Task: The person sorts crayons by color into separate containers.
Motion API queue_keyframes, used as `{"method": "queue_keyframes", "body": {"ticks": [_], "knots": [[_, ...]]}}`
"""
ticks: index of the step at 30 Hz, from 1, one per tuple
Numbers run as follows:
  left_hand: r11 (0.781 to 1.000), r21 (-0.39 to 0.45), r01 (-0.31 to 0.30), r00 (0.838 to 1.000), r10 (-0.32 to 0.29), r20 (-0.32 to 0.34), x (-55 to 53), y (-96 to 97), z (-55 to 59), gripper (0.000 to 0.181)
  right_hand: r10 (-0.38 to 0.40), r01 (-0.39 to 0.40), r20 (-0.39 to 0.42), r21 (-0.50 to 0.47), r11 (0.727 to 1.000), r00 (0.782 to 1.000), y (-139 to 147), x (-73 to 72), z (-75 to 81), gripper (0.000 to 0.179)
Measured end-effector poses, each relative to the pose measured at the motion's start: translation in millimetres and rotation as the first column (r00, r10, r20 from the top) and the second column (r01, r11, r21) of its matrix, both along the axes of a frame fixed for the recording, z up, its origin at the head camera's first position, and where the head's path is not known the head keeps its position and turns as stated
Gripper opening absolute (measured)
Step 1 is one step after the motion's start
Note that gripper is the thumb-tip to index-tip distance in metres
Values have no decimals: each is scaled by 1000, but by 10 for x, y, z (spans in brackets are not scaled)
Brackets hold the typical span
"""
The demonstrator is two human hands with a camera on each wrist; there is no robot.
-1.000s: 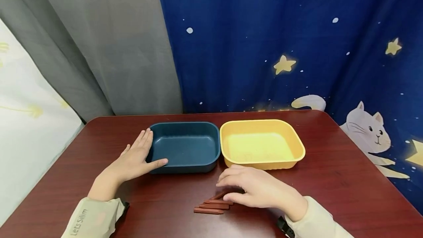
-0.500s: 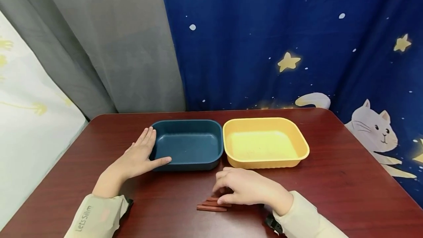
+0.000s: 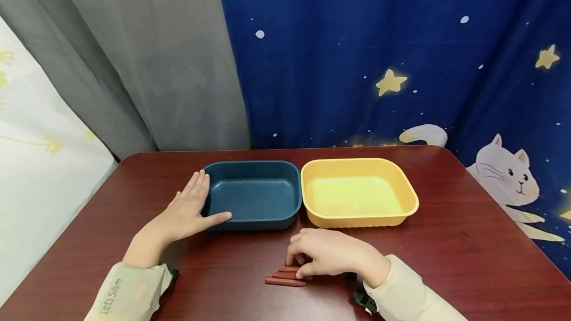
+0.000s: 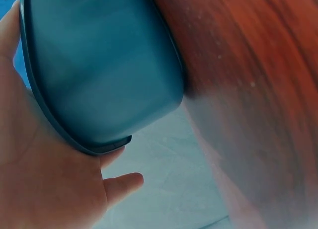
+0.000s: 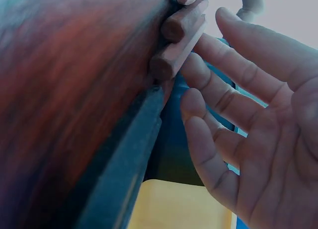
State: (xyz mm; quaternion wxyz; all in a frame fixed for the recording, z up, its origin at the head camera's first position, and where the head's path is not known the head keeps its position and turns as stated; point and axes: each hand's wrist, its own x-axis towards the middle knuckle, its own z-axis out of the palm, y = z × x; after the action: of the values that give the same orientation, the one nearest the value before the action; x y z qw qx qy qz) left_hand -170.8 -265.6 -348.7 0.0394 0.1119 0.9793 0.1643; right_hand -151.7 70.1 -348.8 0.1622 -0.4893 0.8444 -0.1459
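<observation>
Several reddish-brown sticks (image 3: 285, 281) lie side by side on the table in front of the boxes. My right hand (image 3: 332, 254) is over their right part, with the thumb and curved fingers right at them. In the right wrist view, the fingertips are beside the brown sticks (image 5: 176, 50), and the thumb (image 5: 263, 42) stands apart from them. My left hand (image 3: 183, 214) rests against the left end of a dark blue box (image 3: 252, 224), its fingers straight along the side and the thumb over the front rim. The left wrist view shows the palm (image 4: 49, 179) at the blue box's wall (image 4: 104, 65).
A yellow box (image 3: 361, 222) stands to the right of the blue one, nearly rim to rim. A long dark bar (image 5: 126, 159) runs toward the sticks in the right wrist view. The brown table (image 3: 464, 222) ends at the curtains (image 3: 312, 63).
My right hand has moved slightly left and down toward the viewer, onto the sticks, and they now lie closer together. My left hand stays at the blue box. The head view has shifted slightly.
</observation>
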Motion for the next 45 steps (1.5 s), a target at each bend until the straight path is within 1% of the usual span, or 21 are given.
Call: {"method": "queue_keyframes", "body": {"ticks": [8, 14, 22, 29, 35, 38, 42, 45], "knots": [[1000, 17, -13, 1000, 13, 1, 27, 27, 28, 119, -11, 12, -32, 45, 999, 999, -31, 58, 15, 22], [1000, 25, -19, 1000, 18, 9, 39, 34, 25, 120, -33, 34, -11, 50, 998, 999, -48, 79, 13, 19], [1000, 15, -18, 1000, 18, 3, 36, 48, 34, 120, 17, -16, -15, 20, 1000, 1000, -32, 69, -6, 24], [1000, -11, -9, 1000, 9, 0, 28, 29, 17, 120, 43, -43, -33, 16, 999, 999, -26, 77, 2, 24], [1000, -20, -3, 1000, 3, -15, 9, 8, 15, 118, 36, -37, -23, -22, 999, 999, -27, 74, 16, 22], [999, -41, 1, 1000, -2, -15, 11, 14, 12, 117, 41, -42, -18, -51, 998, 999, -13, 83, 43, 21], [998, -64, 4, 1000, -5, -18, 24, 29, 4, 115, 36, -36, 4, -111, 993, 999, 31, 89, 95, 19], [998, -63, 2, 1000, -4, -24, 30, 34, -1, 114, 34, -35, -8, -157, 987, 999, 62, 73, 120, 18]]}}
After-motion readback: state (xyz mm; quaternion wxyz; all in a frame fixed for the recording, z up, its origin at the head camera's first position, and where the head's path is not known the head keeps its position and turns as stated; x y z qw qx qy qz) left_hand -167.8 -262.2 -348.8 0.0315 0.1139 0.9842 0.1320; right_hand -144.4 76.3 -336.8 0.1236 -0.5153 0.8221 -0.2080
